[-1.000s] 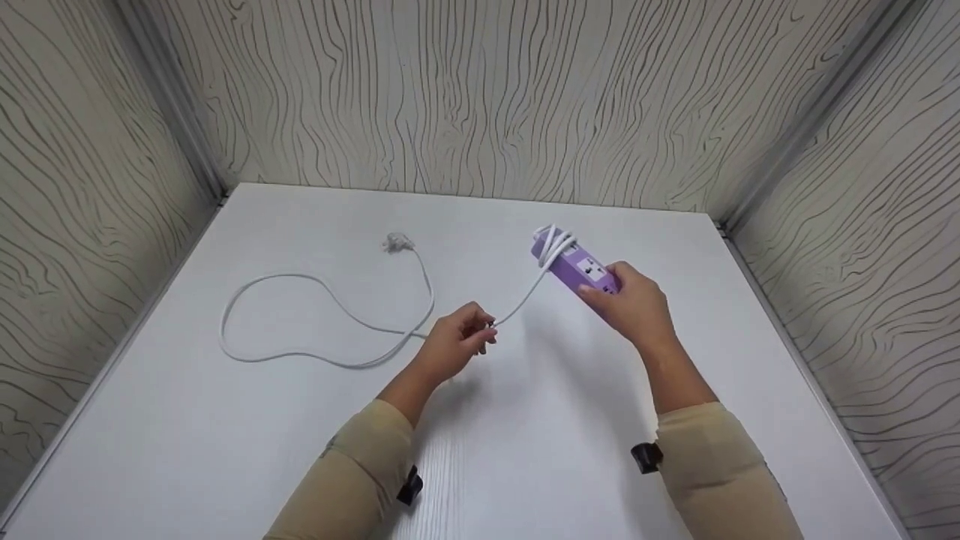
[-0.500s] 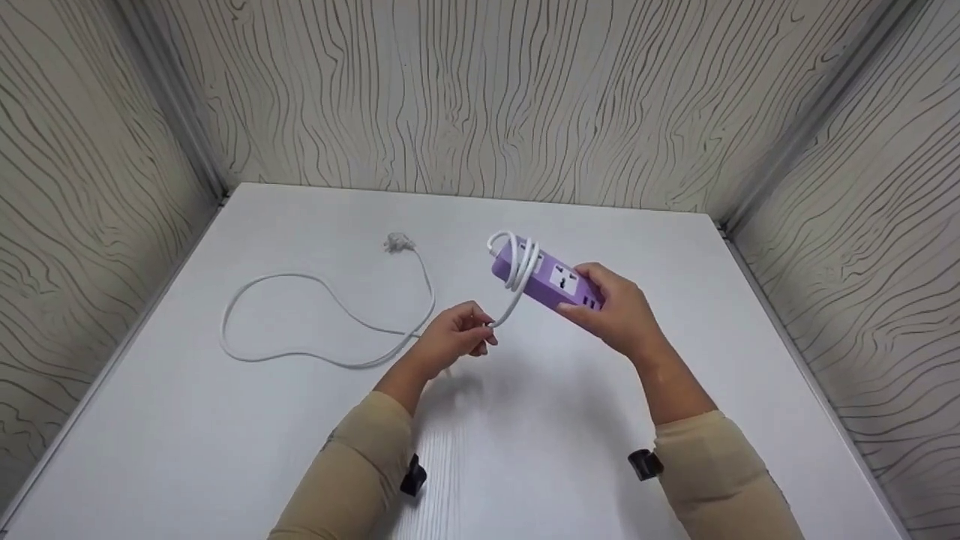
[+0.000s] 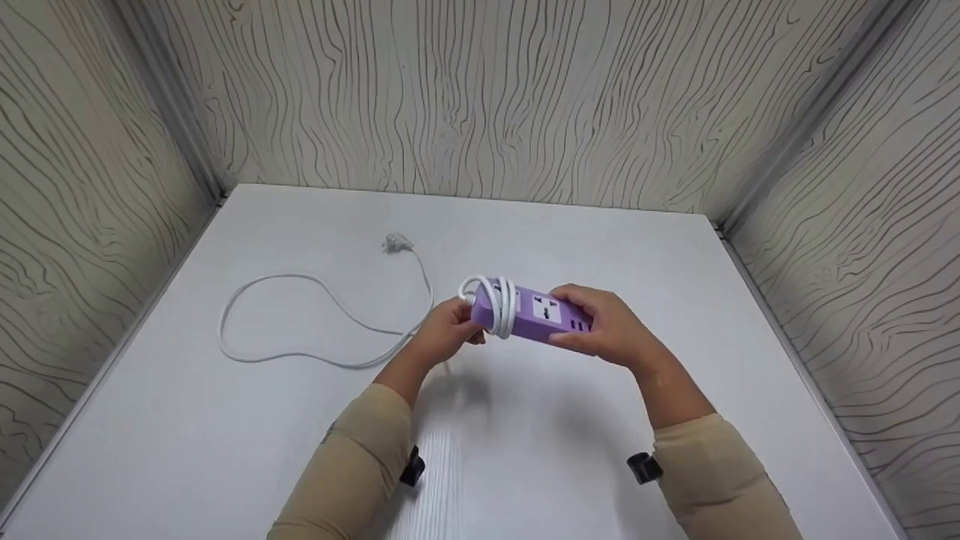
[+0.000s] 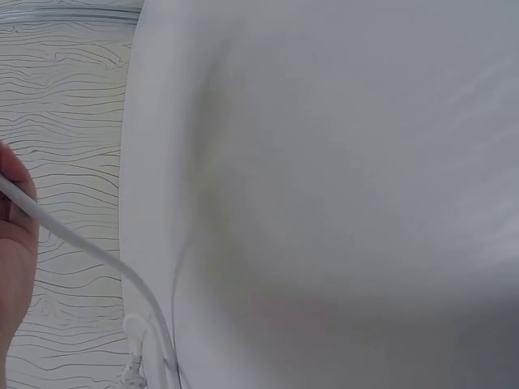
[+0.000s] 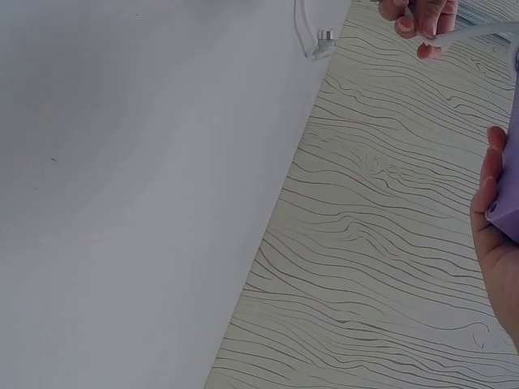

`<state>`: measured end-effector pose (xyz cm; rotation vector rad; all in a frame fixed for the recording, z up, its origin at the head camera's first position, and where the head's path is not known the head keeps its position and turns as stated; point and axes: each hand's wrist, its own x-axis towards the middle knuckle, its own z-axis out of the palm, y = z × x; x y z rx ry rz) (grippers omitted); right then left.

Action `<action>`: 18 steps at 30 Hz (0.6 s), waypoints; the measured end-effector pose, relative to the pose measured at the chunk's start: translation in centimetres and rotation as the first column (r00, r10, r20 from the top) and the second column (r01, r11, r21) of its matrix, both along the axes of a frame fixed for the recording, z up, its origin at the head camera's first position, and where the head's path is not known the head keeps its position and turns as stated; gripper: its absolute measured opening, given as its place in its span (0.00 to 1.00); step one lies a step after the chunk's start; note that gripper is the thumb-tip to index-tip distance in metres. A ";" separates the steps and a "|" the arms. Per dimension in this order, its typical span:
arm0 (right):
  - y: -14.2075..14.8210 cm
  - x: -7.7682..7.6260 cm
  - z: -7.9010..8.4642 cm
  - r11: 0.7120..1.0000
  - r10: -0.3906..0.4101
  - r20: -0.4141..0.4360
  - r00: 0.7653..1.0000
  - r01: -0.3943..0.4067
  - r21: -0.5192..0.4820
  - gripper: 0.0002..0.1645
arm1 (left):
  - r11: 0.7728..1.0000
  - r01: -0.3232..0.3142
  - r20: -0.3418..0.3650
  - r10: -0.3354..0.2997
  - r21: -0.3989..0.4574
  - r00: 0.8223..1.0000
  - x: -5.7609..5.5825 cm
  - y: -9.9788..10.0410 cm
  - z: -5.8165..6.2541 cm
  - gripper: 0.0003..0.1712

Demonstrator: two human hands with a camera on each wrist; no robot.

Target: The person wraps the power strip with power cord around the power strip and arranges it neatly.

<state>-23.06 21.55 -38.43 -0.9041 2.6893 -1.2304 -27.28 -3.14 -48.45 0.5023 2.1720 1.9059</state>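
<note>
My right hand (image 3: 611, 324) grips the near right end of a purple power strip (image 3: 527, 328), held above the table with its sockets and USB ports facing up. White cord (image 3: 504, 307) is wound in a few turns round the strip's left end. My left hand (image 3: 444, 331) pinches the cord close to that end, its fingertips partly hidden behind the strip in the head view. In the right wrist view the left fingers (image 5: 428, 28) hold the cord (image 5: 478, 32). From the left hand the cord runs to a loose loop (image 3: 285, 354) on the table, ending in a plug (image 3: 397, 243).
A white table (image 3: 225, 442) lies under both hands. Wood-grain panels (image 3: 450, 97) rise along its back and both sides, with metal corner posts (image 3: 169, 97). Small black devices (image 3: 645, 467) sit at the sleeves.
My right hand has brought the power strip left and nearer, turning it more level, until it overlaps the left fingers. The left hand has shifted slightly left. The loop and plug lie as before.
</note>
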 end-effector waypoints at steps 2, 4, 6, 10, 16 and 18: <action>0.0 0.0 0.0 1.000 0.028 0.008 1.000 -0.028 0.010 0.28 | 0.999 -0.027 -0.066 0.025 -0.042 0.998 -0.1 0.0 0.1 0.06; 0.0 0.0 0.0 0.999 0.047 0.024 0.999 -0.048 0.023 0.28 | 0.994 -0.059 -0.149 0.046 -0.087 0.988 -0.1 -0.1 0.3 0.05; 0.0 0.0 -0.1 0.997 0.064 0.030 0.997 -0.065 0.040 0.27 | 0.987 -0.096 -0.226 0.065 -0.127 0.972 0.0 -0.3 0.5 0.06; 0.0 -0.1 -0.3 0.993 0.097 0.039 0.995 -0.099 0.069 0.26 | 0.970 -0.139 -0.350 0.062 -0.198 0.935 0.2 -0.5 0.9 0.08; -0.4 0.0 -0.6 0.972 0.158 0.041 0.987 -0.162 0.172 0.28 | 0.966 -0.061 -0.428 -0.054 -0.250 0.902 0.2 -0.7 1.0 0.05; -0.6 0.1 -0.6 0.958 0.172 0.029 0.985 -0.174 0.226 0.29 | 0.973 -0.005 -0.398 -0.090 -0.231 0.913 0.1 -0.8 0.9 0.05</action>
